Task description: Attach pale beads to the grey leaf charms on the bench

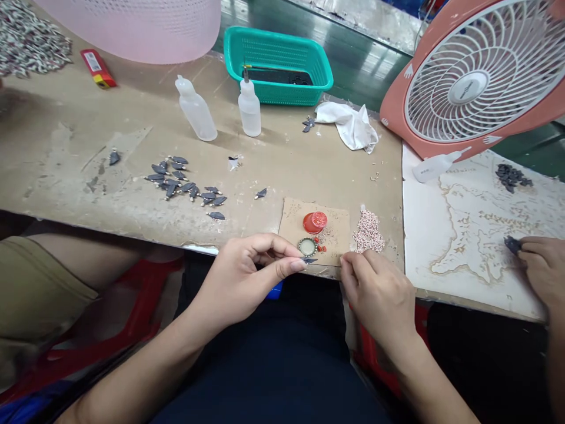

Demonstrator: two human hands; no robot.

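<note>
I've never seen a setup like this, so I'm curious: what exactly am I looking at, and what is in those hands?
This is a view from a camera worn on someone's head, looking down at their own bare hands; no machine is involved. The left hand seems to pinch a small dark charm. The right hand is beside a cardboard piece bearing a red cap. Pink beads and more dark charms lie on the table. At right, a co-worker's hand holds a dark piece.

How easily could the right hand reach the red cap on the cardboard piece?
Probably easily: the right hand is beside the cardboard piece, with nothing visible between it and the red cap.
</note>
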